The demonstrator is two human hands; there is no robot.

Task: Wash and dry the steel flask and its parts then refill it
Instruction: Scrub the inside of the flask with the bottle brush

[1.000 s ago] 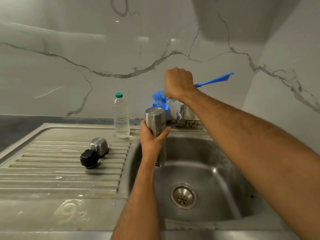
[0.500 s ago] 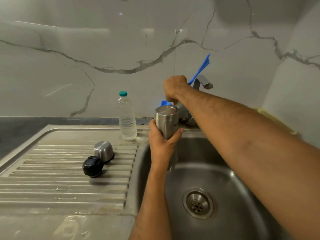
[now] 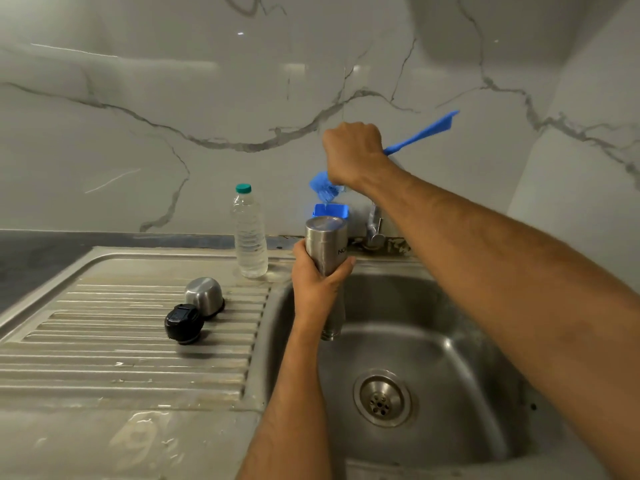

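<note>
My left hand point(image 3: 317, 282) grips the steel flask point(image 3: 327, 244) over the sink's left edge; the flask seems to be upside down, its flat base up. My right hand point(image 3: 353, 154) holds a blue brush point(image 3: 422, 133) above the flask, its bristle head point(image 3: 323, 187) pointing down and its handle sticking up to the right. On the ribbed draining board point(image 3: 121, 341) lie the steel cup lid point(image 3: 204, 296) and the black stopper point(image 3: 183, 323), side by side.
A clear plastic water bottle point(image 3: 249, 233) with a green cap stands at the back of the draining board. A blue holder point(image 3: 330, 210) sits behind the flask, beside the tap point(image 3: 374, 226). The steel sink basin point(image 3: 467, 358) has its drain point(image 3: 382, 398) below my right arm.
My right hand has lifted the brush clear of the flask, and the handle has swung from steep to slanting right. The flask stays in my left hand.
</note>
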